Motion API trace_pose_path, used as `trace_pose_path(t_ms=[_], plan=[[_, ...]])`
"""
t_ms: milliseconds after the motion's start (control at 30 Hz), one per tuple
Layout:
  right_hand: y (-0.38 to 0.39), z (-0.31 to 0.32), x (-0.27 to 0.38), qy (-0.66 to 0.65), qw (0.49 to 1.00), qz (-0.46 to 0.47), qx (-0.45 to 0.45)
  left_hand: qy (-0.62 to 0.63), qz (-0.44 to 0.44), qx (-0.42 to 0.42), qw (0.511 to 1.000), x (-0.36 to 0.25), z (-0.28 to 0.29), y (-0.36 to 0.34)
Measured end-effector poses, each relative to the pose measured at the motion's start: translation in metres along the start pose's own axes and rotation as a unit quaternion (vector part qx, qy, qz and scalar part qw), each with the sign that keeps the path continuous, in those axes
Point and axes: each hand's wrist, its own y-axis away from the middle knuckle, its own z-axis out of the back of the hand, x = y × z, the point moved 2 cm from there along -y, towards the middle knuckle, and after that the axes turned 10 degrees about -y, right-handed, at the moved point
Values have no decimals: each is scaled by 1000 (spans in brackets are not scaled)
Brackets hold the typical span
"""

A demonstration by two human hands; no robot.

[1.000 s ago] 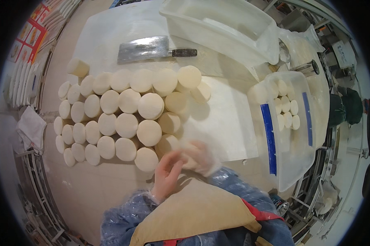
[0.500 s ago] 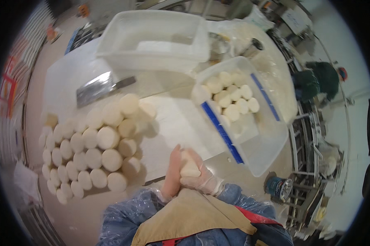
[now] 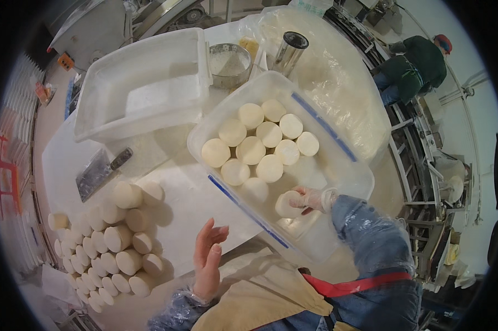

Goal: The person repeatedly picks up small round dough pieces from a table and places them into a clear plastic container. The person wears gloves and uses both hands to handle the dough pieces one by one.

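My right hand (image 3: pixel 312 199), seemingly in a thin clear glove, grips a pale round piece of dough (image 3: pixel 288 204) inside the clear plastic bin (image 3: pixel 345 179), near its front end. Behind it several similar dough rounds (image 3: pixel 250 150) sit side by side in the bin. My left hand (image 3: pixel 208 256) is raised over the front of the table, fingers apart and holding nothing. To its left stands a stacked heap of dough cylinders (image 3: pixel 117 238), their flat ends facing me.
A cleaver (image 3: pixel 99 172) with a dark handle lies behind the heap. Farther back are a white tub (image 3: pixel 141 91), a metal bowl (image 3: pixel 229 67), a metal canister (image 3: pixel 289 53) and a large plastic-wrapped mass (image 3: pixel 337 83). Another person (image 3: pixel 412 71) bends over equipment at far right.
My hands have parted. The right one moved from in front of me into the bin with a dough piece; the left let go and opened. The view has shifted, too.
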Motion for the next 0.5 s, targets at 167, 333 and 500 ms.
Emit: trace_pose_path(t_ms=[167, 333, 500], plan=[[-4, -23, -15, -98, 982, 134, 87, 57, 45, 5, 997, 8, 11, 21], [72, -53, 44, 193, 930, 274, -149, 92, 85, -20, 992, 44, 62, 83], [117, -225, 83, 32, 941, 337, -27, 141, 169, -169, 961, 90, 134, 176]])
